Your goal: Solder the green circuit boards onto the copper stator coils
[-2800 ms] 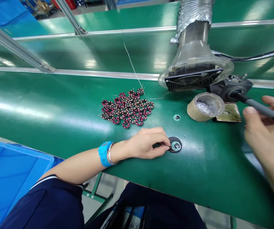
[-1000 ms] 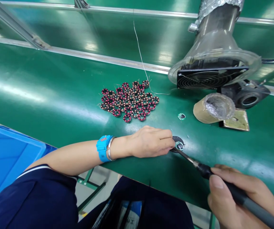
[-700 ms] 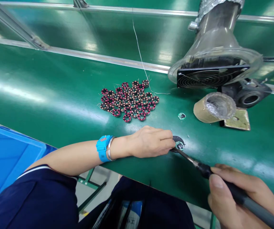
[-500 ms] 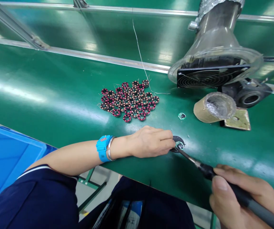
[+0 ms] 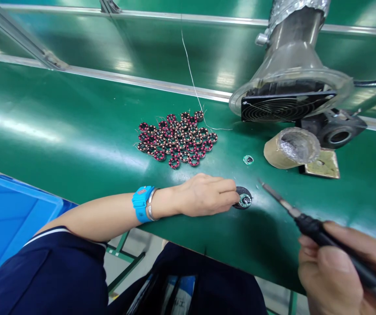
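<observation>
Over the near part of the bench, my left hand (image 5: 206, 195) has its fingers closed at the left edge of a small round green circuit board (image 5: 245, 200). The fingertips themselves are hidden behind the knuckles. Beneath that board lies a black round disc (image 5: 244, 190). My right hand (image 5: 335, 267) grips a soldering iron (image 5: 309, 225) by its dark handle. The iron's tip points up and left, a short way right of the disc and apart from it. A second round circuit board (image 5: 248, 159) lies farther back.
Many wire-wound red and copper rings (image 5: 178, 140) sit clustered mid-bench. Thin solder wire (image 5: 189, 65) hangs down behind them. At right stand a fume hood with a fan (image 5: 283, 107), a paper-wrapped cup (image 5: 275, 153), a sponge tray (image 5: 325, 164) and a black holder (image 5: 337, 133). A blue bin (image 5: 53, 203) is at left.
The soldering iron's tip has lifted off the circuit board and moved to the right with my right hand. My left hand has stayed in place.
</observation>
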Demonstrator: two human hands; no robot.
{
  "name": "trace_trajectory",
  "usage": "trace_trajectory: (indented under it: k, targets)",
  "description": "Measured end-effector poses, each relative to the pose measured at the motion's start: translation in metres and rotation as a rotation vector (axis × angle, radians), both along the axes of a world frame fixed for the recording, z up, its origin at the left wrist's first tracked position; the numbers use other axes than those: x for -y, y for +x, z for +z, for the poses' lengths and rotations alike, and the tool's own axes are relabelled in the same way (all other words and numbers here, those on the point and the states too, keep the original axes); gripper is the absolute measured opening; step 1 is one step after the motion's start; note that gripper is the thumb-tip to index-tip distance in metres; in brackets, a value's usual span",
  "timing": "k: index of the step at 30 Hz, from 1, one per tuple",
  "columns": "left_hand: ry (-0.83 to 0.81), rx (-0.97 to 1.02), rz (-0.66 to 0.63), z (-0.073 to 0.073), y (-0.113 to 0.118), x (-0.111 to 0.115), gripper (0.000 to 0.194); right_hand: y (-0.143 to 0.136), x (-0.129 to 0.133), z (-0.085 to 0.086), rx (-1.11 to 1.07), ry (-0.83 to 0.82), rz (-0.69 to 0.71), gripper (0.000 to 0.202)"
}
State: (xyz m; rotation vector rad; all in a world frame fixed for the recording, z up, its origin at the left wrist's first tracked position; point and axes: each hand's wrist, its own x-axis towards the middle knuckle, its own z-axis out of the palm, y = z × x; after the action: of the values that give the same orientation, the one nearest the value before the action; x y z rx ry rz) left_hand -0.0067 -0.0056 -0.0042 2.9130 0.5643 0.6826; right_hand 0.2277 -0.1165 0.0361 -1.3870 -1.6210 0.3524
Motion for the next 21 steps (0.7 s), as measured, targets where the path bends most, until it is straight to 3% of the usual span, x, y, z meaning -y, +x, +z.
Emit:
trace_trajectory:
  k: [3,4,7,10,15,21]
  targets:
    - [-0.029,-0.039,0.000,0.000,0.000,0.000,0.023,-0.004,-0.019,-0.003,0.055,0.060,-0.072,0.030]
    - [-0.036,-0.049,0.001,0.000,0.001,0.000,0.024,-0.006,-0.027,-0.004,0.149,0.080,-0.037,0.027]
    - [-0.063,-0.031,0.005,-0.002,0.001,0.000,0.022,-0.011,-0.051,-0.010,0.326,0.111,0.251,0.025]
    - [-0.166,0.076,0.023,-0.003,0.002,0.002,0.020,-0.012,-0.064,-0.017,0.311,0.103,0.386,0.028]
    - [-0.555,0.245,0.028,0.002,0.006,0.007,0.013,-0.011,-0.062,-0.027,0.284,0.109,0.376,0.035]
    - [-1.146,0.254,0.242,0.013,0.017,0.009,0.012,-0.013,-0.061,-0.032,0.266,0.160,0.365,0.038]
